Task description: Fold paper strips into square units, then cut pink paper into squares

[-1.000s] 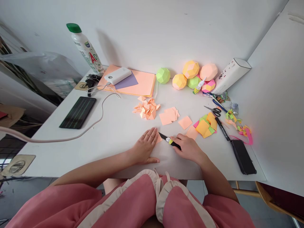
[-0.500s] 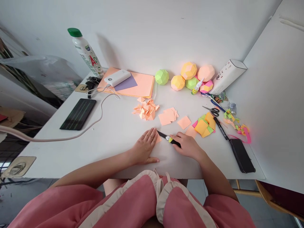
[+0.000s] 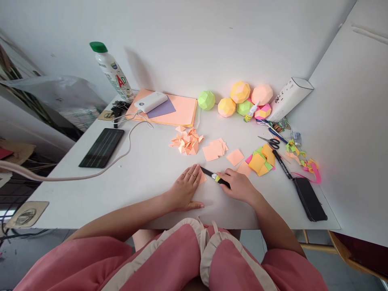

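My left hand (image 3: 188, 188) lies flat on the desk, fingers stretched out and thumb apart, pressing on a small peach paper piece (image 3: 202, 177) that is mostly hidden under it. In my right hand (image 3: 238, 184) is a black and yellow utility knife (image 3: 216, 177), its tip at the paper beside my left fingertips. Beyond the hands lie a pile of folded peach paper pieces (image 3: 187, 141), some flat peach squares (image 3: 214, 149) and a single peach square (image 3: 235, 157). Another peach sheet (image 3: 244, 168) sits just past my right hand, touching a stack of coloured paper pieces (image 3: 260, 160).
Faceted paper balls (image 3: 240, 92) stand by the wall with a glue bottle (image 3: 250, 114). On the right are scissors (image 3: 273, 142), a marker (image 3: 281, 163) and a black case (image 3: 309, 199). A phone (image 3: 102, 148), cable, power bank (image 3: 150, 102) and tall bottle (image 3: 114, 73) are at left.
The whole view has shifted very slightly. Both hands, the knife and the papers keep practically the same places.
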The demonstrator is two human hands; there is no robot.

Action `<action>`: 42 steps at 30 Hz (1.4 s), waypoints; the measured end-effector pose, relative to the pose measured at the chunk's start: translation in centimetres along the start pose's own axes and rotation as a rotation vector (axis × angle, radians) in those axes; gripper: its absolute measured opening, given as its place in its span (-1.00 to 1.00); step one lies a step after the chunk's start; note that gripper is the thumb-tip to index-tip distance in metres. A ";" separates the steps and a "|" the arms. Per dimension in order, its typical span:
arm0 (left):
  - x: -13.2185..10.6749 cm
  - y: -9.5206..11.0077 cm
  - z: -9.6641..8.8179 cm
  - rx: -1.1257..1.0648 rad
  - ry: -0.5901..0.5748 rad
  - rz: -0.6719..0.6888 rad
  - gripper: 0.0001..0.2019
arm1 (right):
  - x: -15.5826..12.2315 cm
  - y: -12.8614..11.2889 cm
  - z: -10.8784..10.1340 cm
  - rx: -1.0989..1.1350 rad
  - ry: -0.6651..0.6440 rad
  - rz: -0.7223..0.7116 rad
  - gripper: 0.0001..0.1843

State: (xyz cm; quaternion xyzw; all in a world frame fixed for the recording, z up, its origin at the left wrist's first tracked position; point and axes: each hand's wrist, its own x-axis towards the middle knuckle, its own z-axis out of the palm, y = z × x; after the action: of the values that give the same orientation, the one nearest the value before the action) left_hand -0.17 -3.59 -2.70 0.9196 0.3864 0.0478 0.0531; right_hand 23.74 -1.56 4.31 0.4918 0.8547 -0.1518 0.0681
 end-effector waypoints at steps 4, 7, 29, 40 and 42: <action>0.0 0.0 0.0 -0.001 0.016 -0.005 0.13 | 0.0 -0.1 0.0 -0.012 0.006 -0.007 -0.49; 0.0 0.0 0.1 0.002 0.018 -0.005 0.13 | 0.0 -0.1 0.1 -0.005 0.011 0.000 -0.50; 1.4 -2.1 -1.9 -0.116 0.039 -0.014 -0.28 | -1.8 4.1 -1.6 0.344 -0.147 -0.116 -0.51; 2.4 -4.0 -0.6 -0.318 0.399 0.039 -0.70 | -1.4 3.4 -0.5 0.342 -0.019 -0.147 -0.51; 2.6 -4.5 -0.3 -0.334 0.494 0.011 -0.68 | -1.4 3.4 -0.5 0.316 -0.053 -0.140 -0.50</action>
State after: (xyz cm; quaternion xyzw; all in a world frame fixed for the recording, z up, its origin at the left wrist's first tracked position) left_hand -1.56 1.45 -2.88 0.8606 0.3695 0.3334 0.1079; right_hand 27.40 -0.97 4.53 0.4316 0.8502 -0.3016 0.0017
